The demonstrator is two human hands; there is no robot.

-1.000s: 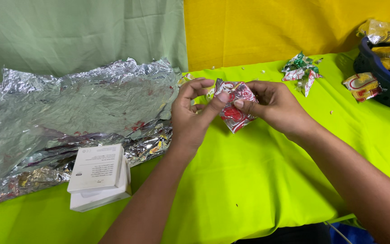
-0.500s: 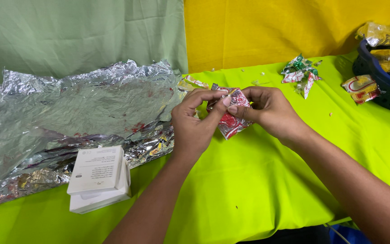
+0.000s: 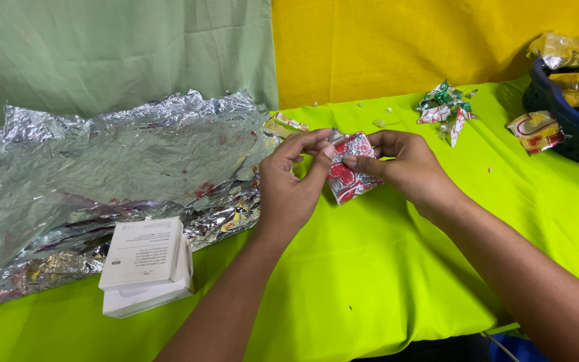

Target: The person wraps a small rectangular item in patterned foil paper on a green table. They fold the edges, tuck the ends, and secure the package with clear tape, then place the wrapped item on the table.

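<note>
Both my hands pinch a small red and silver wrapper above the middle of the surface.

My left hand and right hand have their fingers closed narrow on the folded wrapper, held just over the lime-green surface. At 9 o'clock from it lies a big crumpled foil sheet, with a white box at 8 o'clock. At 2 o'clock sits a small heap of folded wrappers; at 3 o'clock, a dark blue basket.
</note>
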